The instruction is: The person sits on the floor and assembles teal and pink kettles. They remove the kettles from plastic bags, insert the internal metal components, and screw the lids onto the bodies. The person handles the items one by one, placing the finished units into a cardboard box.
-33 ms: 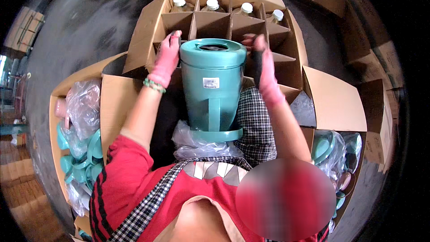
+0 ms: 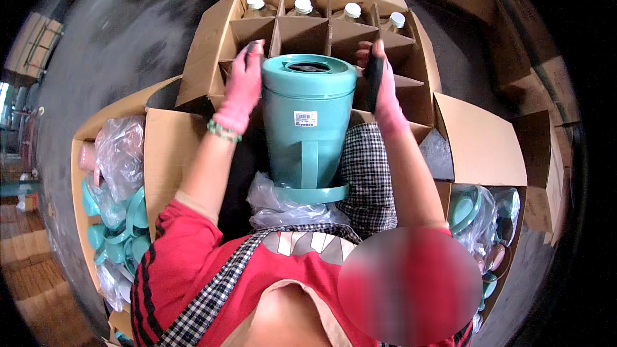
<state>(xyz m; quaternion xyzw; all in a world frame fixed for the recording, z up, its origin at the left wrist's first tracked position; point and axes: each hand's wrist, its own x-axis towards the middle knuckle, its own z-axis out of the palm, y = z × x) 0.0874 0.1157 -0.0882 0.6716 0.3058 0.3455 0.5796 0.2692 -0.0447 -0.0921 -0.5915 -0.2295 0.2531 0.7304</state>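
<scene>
We are clasping the teal flask (image 2: 308, 122) with left hand (image 2: 241, 90) and right hand (image 2: 379, 87), palms pressed flat, steadying it toward the divided carton (image 2: 424, 45) at twelve o'clock.

My jug (image 2: 308, 122): smooth teal plastic, semi-gloss. Carton (image 2: 479, 148): matt brown cardboard. Bags (image 2: 122, 148): clear crinkled plastic film. Floor (image 2: 122, 45): rough concrete.

Teal plastic jug (image 2: 308, 125), upright, handle toward the person, above the divided carton (image 2: 212, 45).

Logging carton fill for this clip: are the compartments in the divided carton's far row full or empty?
Full: the carton has a white-capped bottle in each of the four far-row cells; the cells nearer the teal jug look empty.
</scene>
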